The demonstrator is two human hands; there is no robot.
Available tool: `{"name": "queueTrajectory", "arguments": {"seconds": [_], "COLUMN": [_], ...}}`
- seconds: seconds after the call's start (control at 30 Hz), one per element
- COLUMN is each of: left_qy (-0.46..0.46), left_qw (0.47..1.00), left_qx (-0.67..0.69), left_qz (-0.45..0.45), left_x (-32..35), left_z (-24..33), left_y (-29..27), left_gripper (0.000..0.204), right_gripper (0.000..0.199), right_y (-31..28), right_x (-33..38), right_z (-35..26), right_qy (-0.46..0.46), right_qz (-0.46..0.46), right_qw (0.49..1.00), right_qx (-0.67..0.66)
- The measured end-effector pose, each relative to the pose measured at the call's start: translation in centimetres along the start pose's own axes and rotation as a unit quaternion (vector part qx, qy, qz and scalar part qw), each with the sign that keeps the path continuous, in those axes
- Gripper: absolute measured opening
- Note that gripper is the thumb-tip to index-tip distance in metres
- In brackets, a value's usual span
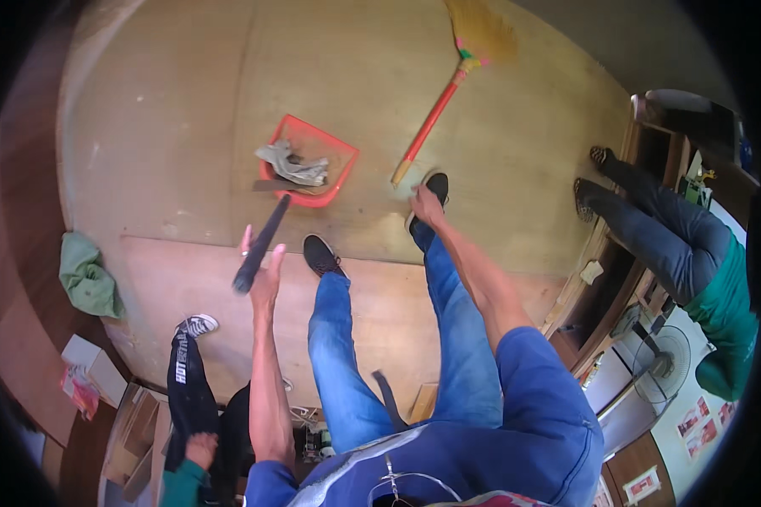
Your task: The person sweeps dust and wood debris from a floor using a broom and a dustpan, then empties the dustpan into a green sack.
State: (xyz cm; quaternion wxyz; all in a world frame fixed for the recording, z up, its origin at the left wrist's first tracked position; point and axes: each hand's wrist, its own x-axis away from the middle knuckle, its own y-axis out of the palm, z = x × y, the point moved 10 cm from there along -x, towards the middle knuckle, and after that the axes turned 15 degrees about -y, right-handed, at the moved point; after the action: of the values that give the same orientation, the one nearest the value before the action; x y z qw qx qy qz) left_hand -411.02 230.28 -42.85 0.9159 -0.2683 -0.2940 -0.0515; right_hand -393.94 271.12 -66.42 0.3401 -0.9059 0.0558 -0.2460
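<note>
Left hand at the dustpan's handle, right hand beside the broom

The left forearm reaches nearly straight ahead, and the left hand (265,283) sits at the upper part of a black handle (262,245). Its thumb and fingers are spread to either side of the shaft; whether they grip it, I cannot tell. The handle slants away and rightward, its free end toward the wearer, down to the red dustpan (317,138) ahead of the feet. The pan's wide edge faces away, and grey crumpled material (313,172) lies inside. Further right, the broom (432,122) is on the floor (169,127), its long axis running away and slightly right, bristles farthest off. The right forearm angles inward; the right hand (428,205) appears over a dark shoe (435,186), near the broom's handle end but apart from it, fingers partly curled, their closure unclear.
</note>
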Motion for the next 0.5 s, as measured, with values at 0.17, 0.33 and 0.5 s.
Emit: {"name": "queueTrajectory", "arguments": {"seconds": [0.17, 0.33, 0.5], "left_qy": [-0.047, -0.103, -0.108], "left_qw": [0.983, 0.977, 0.984], "left_qx": [0.140, 0.121, 0.115], "left_qz": [0.106, 0.140, 0.087], "left_x": [-4.7, -5.0, -5.6], "left_z": [-2.7, -2.7, -1.7], "left_y": [2.8, 1.5, 4.0], "left_gripper": [0.016, 0.016, 0.017], "right_gripper": [0.068, 0.070, 0.053], "right_y": [1.7, 6.2, 3.5], "right_x": [-11.1, -16.5, -17.1], "right_z": [8.3, 14.7, 19.8], "right_qy": [0.072, 0.224, 0.290], "right_qz": [0.142, 0.144, 0.085], "right_qw": [0.987, 0.963, 0.949], "right_qx": [0.026, -0.046, -0.095]}}
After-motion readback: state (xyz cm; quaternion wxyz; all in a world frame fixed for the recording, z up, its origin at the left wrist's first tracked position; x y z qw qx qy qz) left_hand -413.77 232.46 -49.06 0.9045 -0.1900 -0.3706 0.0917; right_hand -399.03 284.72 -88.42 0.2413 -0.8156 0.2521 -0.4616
